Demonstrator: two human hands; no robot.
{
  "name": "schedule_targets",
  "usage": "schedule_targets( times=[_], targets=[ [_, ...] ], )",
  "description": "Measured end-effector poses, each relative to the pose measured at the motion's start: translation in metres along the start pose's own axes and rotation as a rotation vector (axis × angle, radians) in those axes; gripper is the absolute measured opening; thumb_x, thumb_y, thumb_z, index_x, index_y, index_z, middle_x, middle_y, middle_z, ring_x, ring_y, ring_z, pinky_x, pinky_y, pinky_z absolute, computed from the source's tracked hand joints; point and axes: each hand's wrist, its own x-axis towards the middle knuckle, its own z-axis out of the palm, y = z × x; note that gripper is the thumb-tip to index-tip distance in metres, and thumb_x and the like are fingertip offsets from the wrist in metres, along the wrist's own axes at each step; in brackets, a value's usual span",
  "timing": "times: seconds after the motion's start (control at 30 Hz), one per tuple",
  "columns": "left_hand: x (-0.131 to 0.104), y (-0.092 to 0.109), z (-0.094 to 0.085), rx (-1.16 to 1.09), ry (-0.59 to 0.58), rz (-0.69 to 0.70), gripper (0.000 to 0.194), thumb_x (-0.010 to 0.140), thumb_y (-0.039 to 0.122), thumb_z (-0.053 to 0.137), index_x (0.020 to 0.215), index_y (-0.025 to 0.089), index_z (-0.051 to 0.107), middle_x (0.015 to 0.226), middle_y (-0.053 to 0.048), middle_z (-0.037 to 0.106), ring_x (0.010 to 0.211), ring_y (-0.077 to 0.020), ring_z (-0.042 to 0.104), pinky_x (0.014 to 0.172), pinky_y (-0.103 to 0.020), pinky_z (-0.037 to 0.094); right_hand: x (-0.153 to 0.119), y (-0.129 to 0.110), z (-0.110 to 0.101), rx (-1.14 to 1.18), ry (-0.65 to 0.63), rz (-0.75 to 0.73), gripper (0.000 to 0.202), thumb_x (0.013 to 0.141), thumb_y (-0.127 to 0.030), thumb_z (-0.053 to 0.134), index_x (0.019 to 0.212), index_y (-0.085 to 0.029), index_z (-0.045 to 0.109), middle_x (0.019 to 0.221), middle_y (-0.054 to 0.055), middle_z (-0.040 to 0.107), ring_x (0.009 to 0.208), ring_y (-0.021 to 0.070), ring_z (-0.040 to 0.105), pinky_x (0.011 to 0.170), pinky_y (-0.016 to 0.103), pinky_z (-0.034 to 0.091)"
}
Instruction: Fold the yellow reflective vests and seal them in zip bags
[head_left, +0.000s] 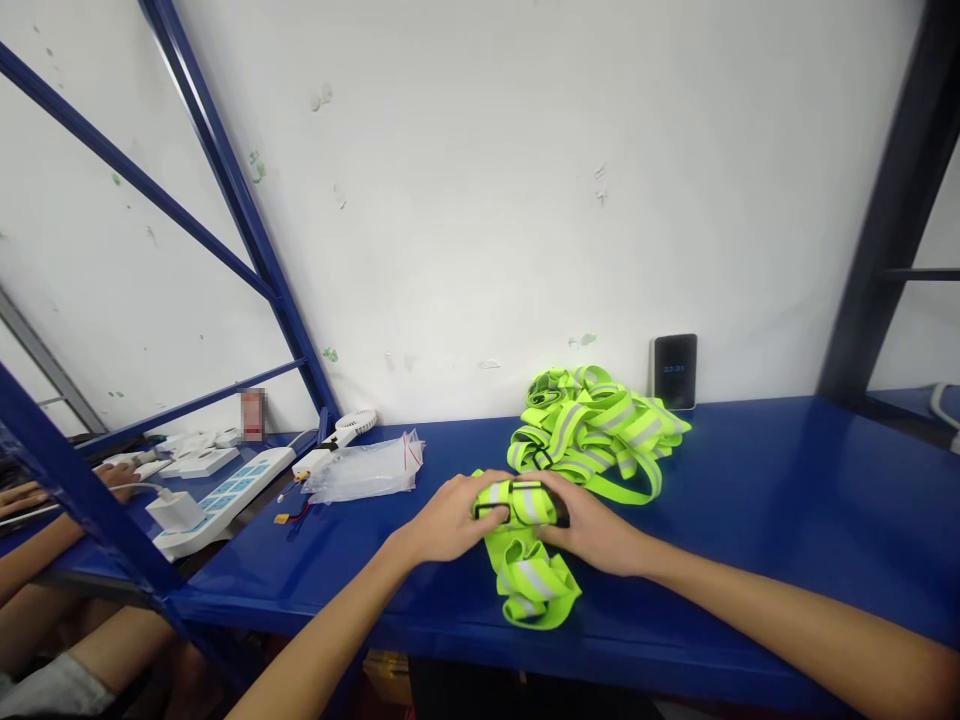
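Observation:
A neon yellow-green reflective strap (536, 580) with silver stripes and black buckles lies bundled near the front edge of the blue table. My left hand (454, 517) grips the bundle from the left, its thumb over a black buckle. On the other side my right hand (589, 525) closes round the bundle, beside a dark buckle piece. A loose folded end of the strap hangs toward me below both hands. Just behind lies a large heap of similar reflective straps (592, 425).
A phone (675, 372) leans against the wall behind the heap. Clear plastic bags (367, 468), a small white fan (356, 422) and a wired connector (283, 518) lie left. Beyond the blue rack post (90, 490) are a power strip (225, 500) and another person's arms (45, 560).

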Motion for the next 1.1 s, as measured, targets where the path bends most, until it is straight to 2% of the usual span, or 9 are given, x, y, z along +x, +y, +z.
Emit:
schedule_targets(
  times=[0.1,0.2,0.33,0.47,0.57,0.67,0.83,1.0,1.1],
  targets=[
    [0.018,0.004,-0.007,-0.265,0.091,-0.104,0.048,0.092,0.049,0.043,0.134,0.026,0.049,0.095,-0.004,0.067,0.083,-0.0203,0.06,0.081,-0.033,0.045,0.008,-0.001,-0.007,0.227,-0.014,0.105,0.059,0.078,-0.03,0.069,0.132,-0.022,0.046,0.119,0.008,0.061,0.104,0.0257,0.062,0.093,0.046,0.05],
    [0.035,0.01,-0.012,-0.57,0.176,-0.25,0.056,0.09,0.055,0.041,0.136,0.025,0.047,0.097,-0.006,0.066,0.091,-0.0216,0.062,0.083,-0.033,0.047,0.011,-0.01,-0.015,0.425,-0.05,0.153,0.076,0.078,-0.029,0.07,0.143,-0.03,0.031,0.105,0.004,0.066,0.091,0.0219,0.066,0.082,0.04,0.055],
    [0.039,0.015,-0.022,-0.979,0.072,-0.361,0.067,0.089,0.065,0.03,0.144,0.026,0.034,0.117,-0.011,0.062,0.101,-0.0264,0.064,0.084,-0.039,0.051,0.012,-0.023,-0.021,0.689,0.057,0.269,0.058,0.083,-0.029,0.062,0.137,-0.031,0.04,0.106,0.003,0.067,0.093,0.0198,0.067,0.084,0.037,0.056],
    [0.024,0.018,-0.028,-0.716,0.133,-0.155,0.064,0.09,0.058,0.039,0.146,0.026,0.032,0.139,-0.012,0.049,0.125,-0.0299,0.049,0.099,-0.043,0.043,0.017,-0.024,-0.025,0.823,0.227,0.327,0.042,0.085,-0.031,0.059,0.125,-0.023,0.051,0.117,0.008,0.066,0.103,0.0217,0.066,0.092,0.037,0.053],
    [0.019,0.017,-0.023,-0.392,0.216,0.053,0.07,0.084,0.046,0.059,0.146,0.026,0.032,0.15,-0.009,0.036,0.138,-0.0285,0.033,0.112,-0.042,0.029,0.017,-0.019,-0.025,0.809,0.225,0.299,0.04,0.088,-0.04,0.055,0.124,-0.023,0.053,0.118,0.009,0.066,0.102,0.0239,0.066,0.089,0.04,0.054],
    [0.027,0.011,-0.016,-0.324,0.321,0.066,0.064,0.082,0.042,0.063,0.139,0.023,0.042,0.141,-0.01,0.047,0.127,-0.0274,0.045,0.109,-0.041,0.033,0.014,-0.014,-0.025,0.705,0.1,0.25,0.042,0.088,-0.048,0.054,0.121,-0.022,0.056,0.108,0.009,0.069,0.092,0.0236,0.068,0.081,0.039,0.056],
    [0.046,-0.003,-0.005,-0.718,0.418,-0.194,0.046,0.081,0.051,0.06,0.104,0.012,0.065,0.098,-0.01,0.07,0.088,-0.024,0.063,0.075,-0.031,0.05,0.01,-0.016,-0.034,0.102,0.015,0.115,0.064,0.079,-0.05,0.065,0.132,-0.016,0.05,0.078,0.004,0.067,0.067,0.0212,0.063,0.065,0.036,0.053],
    [0.052,-0.017,0.008,-0.983,0.524,-0.455,0.049,0.077,0.059,0.061,0.086,0.011,0.068,0.082,-0.007,0.071,0.075,-0.0202,0.064,0.069,-0.028,0.048,0.005,-0.025,-0.044,-0.462,0.156,-0.072,0.088,0.081,-0.048,0.064,0.152,-0.029,0.016,0.119,0.011,0.06,0.09,0.027,0.063,0.08,0.043,0.05],
    [0.054,-0.027,0.017,-1.139,0.558,-0.565,0.049,0.072,0.059,0.064,0.084,0.012,0.066,0.075,-0.006,0.069,0.066,-0.0185,0.062,0.063,-0.029,0.047,0.007,-0.033,-0.05,-0.646,0.193,-0.142,0.075,0.087,-0.047,0.055,0.151,-0.035,0.019,0.138,0.012,0.046,0.099,0.03,0.062,0.081,0.046,0.051]
  ],
)
